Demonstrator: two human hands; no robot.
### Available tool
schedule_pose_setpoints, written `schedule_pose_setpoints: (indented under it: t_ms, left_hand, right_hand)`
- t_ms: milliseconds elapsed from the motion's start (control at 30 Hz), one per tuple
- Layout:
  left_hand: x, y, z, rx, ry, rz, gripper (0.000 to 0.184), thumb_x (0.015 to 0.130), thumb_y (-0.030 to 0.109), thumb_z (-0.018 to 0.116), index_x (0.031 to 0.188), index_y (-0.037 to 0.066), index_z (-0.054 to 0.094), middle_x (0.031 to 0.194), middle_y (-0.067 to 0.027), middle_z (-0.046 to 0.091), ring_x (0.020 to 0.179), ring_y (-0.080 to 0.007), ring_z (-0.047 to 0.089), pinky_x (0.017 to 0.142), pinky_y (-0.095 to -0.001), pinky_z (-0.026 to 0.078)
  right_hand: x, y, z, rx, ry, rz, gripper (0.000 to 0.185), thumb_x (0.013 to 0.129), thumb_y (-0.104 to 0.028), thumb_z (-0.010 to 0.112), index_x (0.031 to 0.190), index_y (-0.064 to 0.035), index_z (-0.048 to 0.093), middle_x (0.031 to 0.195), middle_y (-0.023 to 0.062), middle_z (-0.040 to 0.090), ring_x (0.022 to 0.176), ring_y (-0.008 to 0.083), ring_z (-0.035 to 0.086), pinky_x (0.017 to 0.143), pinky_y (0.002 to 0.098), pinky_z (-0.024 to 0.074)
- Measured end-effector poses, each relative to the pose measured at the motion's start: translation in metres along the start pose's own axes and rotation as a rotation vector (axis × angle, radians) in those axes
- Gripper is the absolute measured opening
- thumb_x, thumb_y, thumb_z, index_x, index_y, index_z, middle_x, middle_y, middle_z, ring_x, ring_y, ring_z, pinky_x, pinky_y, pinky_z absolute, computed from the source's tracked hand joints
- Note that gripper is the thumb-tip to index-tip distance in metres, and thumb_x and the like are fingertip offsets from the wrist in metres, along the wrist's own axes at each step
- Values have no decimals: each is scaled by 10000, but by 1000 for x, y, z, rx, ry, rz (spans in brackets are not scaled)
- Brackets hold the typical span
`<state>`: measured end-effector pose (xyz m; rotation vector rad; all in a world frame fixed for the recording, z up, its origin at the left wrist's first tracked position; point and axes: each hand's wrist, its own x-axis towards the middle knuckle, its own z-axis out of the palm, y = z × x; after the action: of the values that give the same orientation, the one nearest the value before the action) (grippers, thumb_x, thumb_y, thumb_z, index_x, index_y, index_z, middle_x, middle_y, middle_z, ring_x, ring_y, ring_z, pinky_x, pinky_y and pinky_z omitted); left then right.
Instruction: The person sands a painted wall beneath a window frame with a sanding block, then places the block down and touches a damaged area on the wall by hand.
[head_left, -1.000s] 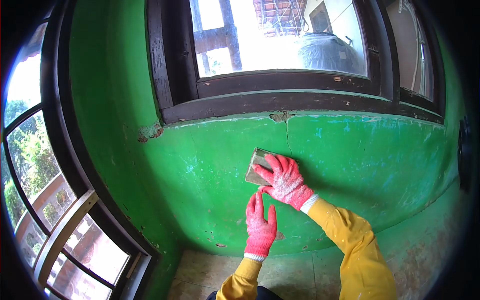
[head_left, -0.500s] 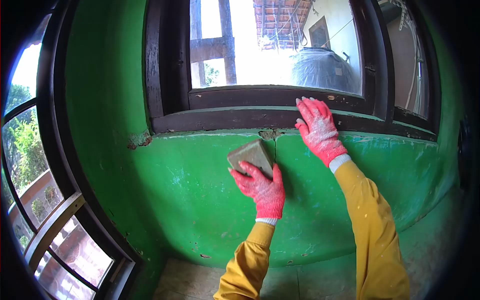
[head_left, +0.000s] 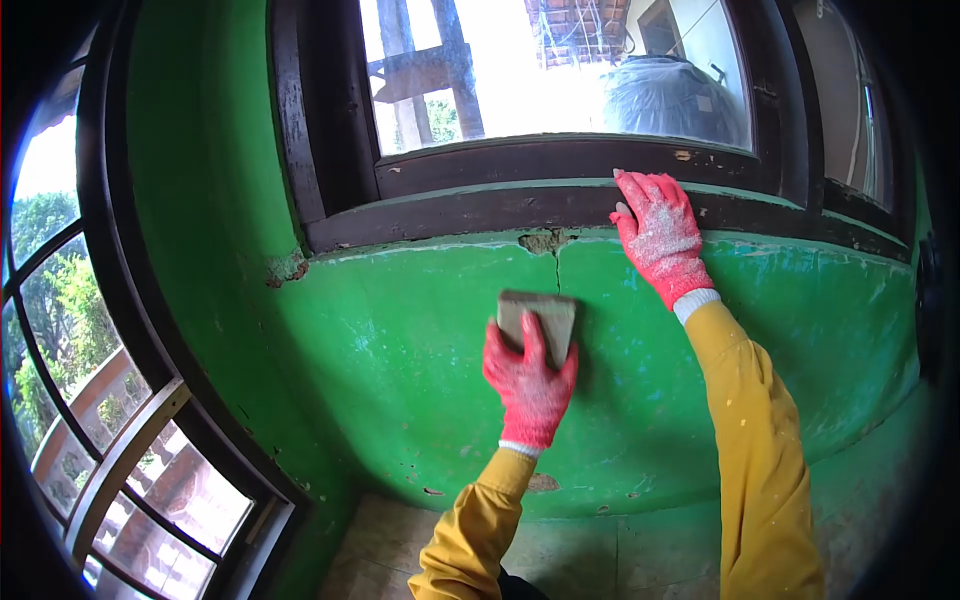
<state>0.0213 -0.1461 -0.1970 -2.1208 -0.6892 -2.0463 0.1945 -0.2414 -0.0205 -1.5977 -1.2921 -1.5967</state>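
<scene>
My left hand (head_left: 530,388), in a red-and-white glove, is closed on a grey-brown sanding block (head_left: 538,318) held flat against the green wall (head_left: 420,350). The block sits just below a thin crack that runs down from a chipped hole (head_left: 544,241) under the window. Gloved the same way, my right hand (head_left: 660,235) lies with its fingers stretched over the dark wooden lower rail (head_left: 470,213) of the window frame, holding nothing. The block's working face is hidden against the wall.
A barred window (head_left: 70,330) with a wooden crossbar stands at the left. Another chipped patch (head_left: 290,268) marks the wall corner. Floor tiles (head_left: 590,560) lie below. Beyond the glass is a plastic-wrapped tank (head_left: 670,98).
The sanding block has moved right and slightly down relative to the crack and turned more upright in my left hand. My right hand stays on the window rail. The view has shifted a little.
</scene>
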Motion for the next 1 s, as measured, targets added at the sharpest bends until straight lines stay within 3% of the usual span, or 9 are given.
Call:
schedule_pose_setpoints:
  t_ms: [167,367,433,533,633,700,833,900,1000]
  left_hand:
    - [128,23,-6,119,141,-75,919,713,378,822,1475,111,382,1384,-383,378,1201,-539,458,983,-586,408]
    - [-63,-22,8,-1,-3,81,936,669,343,859,1459,120,410,1376,-401,365,1183,-550,465,940,-622,421]
    - [-77,-25,5,-2,-47,81,944,658,342,868,1455,119,414,1373,-406,365,1181,-552,465,931,-628,423]
    - [3,2,-9,29,-95,33,927,690,370,851,1462,113,406,1401,-406,340,1208,-545,447,972,-608,405]
    - [102,29,-5,40,50,-37,896,750,385,810,1489,114,381,1412,-384,343,1243,-532,426,1021,-583,375]
    - [101,29,0,34,90,-14,886,747,376,810,1481,114,390,1403,-380,352,1237,-531,429,1018,-579,379]
    - [-6,0,3,20,-27,133,830,651,333,863,1360,108,496,1312,-381,431,1116,-536,505,881,-588,463]
    - [-64,-8,-14,5,-136,177,829,623,337,878,1340,131,517,1326,-376,423,1144,-521,491,885,-591,445]
    - [-60,-15,-19,17,-206,213,873,634,348,874,1395,169,486,1368,-359,395,1179,-510,463,929,-582,417]
  right_hand:
    - [1,3,1,22,33,-6,417,850,-224,675,1232,-67,613,1164,103,632,1126,300,562,1098,459,390]
    - [-3,3,2,35,33,3,427,839,-224,685,1231,-69,614,1187,100,627,1137,308,557,1099,464,389]
    - [-2,3,2,44,43,1,421,844,-222,678,1232,-71,613,1187,100,630,1137,303,559,1101,464,388]
    - [-2,2,2,46,26,16,416,847,-219,675,1230,-70,612,1181,99,632,1139,298,560,1104,463,385]
    - [-2,3,2,45,28,16,413,847,-220,675,1227,-71,613,1181,98,633,1142,297,560,1107,463,383]
    - [-1,3,1,48,32,18,416,844,-217,678,1227,-71,614,1179,98,633,1143,297,560,1107,464,384]
    - [-3,4,4,55,34,23,427,831,-211,690,1227,-74,613,1184,99,632,1144,298,560,1105,466,389]
    - [-4,2,3,76,35,24,430,826,-209,695,1226,-75,613,1183,98,631,1143,298,561,1105,467,390]
    - [-1,6,0,76,43,27,432,820,-206,700,1222,-77,612,1180,97,630,1143,298,561,1106,469,390]
